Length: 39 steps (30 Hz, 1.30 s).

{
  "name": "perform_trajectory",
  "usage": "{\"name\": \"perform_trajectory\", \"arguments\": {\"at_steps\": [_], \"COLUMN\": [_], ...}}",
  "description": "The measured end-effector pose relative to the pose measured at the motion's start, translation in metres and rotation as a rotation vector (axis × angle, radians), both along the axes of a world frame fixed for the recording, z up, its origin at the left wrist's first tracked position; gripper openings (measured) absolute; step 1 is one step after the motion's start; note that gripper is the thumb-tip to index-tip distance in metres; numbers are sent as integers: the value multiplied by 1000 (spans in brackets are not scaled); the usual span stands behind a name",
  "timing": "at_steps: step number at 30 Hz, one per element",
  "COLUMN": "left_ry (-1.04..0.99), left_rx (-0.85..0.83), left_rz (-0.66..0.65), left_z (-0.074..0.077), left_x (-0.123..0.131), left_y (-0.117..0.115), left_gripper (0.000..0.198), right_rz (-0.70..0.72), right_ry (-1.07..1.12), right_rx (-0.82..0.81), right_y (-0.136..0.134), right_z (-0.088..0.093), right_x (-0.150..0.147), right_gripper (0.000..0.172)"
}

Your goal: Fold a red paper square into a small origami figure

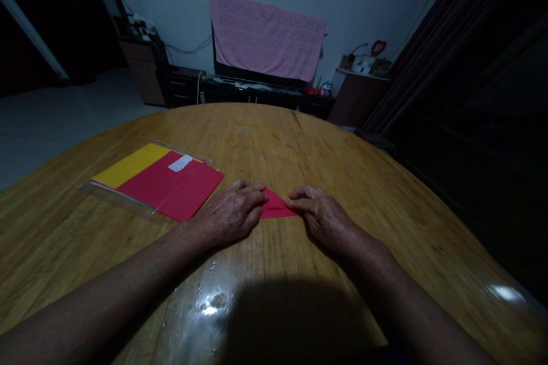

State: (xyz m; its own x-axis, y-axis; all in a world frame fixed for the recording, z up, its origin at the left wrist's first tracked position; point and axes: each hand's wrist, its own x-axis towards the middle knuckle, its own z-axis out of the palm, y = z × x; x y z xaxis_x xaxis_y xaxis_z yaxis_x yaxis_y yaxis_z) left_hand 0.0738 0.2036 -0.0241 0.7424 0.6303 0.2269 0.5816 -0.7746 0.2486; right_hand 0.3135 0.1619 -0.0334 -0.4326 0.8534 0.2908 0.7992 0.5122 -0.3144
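A small piece of folded red paper (276, 205), roughly triangular, lies flat on the wooden table between my hands. Over its left end rests my left hand (233, 211), with the fingers curled together and pressing the paper down. My right hand (323, 214) has its fingertips closed on the paper's right corner. Parts of the paper are hidden beneath the fingers of both hands. To the left of my left hand lies a clear plastic packet of red and yellow paper sheets (171, 182) with a white label (180, 163).
The round wooden table (265, 137) reaches far to both sides. Beyond its far edge, a pink patterned cloth (269, 34) drapes over what looks like a television on a dark low cabinet (182, 88). A dark curtain (411, 40) hangs at the right.
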Motion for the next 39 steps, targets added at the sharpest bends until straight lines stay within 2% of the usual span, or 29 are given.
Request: {"name": "perform_trajectory", "arguments": {"at_steps": [8, 13, 19, 23, 31, 36, 39], "left_ry": [-10, -14, -21, -34, -166, -209, -251], "left_rx": [23, 23, -4, -58, -191, -243, -355], "left_rz": [-3, -3, 10, -12, -96, -136, -144], "left_z": [-1, 1, 4, 5, -6, -3, -1], "left_x": [0, 0, 0, -2, -13, -17, -20], "left_y": [0, -1, -3, 2, 25, 30, 31], "left_gripper": [34, 33, 33, 36, 46, 44, 41], "right_rz": [-19, -1, 63, 86, 86, 90, 94], "right_ry": [102, 170, 51, 27, 57, 61, 53], "right_rx": [11, 114, 56, 36, 26, 23, -3], "right_y": [-7, -10, -7, -8, -9, -9, -9], "right_z": [6, 17, 10, 7, 9, 10, 13], "right_x": [4, -21, -35, -29, -30, -31, -29], "right_gripper": [34, 29, 33, 33, 34, 33, 31]}}
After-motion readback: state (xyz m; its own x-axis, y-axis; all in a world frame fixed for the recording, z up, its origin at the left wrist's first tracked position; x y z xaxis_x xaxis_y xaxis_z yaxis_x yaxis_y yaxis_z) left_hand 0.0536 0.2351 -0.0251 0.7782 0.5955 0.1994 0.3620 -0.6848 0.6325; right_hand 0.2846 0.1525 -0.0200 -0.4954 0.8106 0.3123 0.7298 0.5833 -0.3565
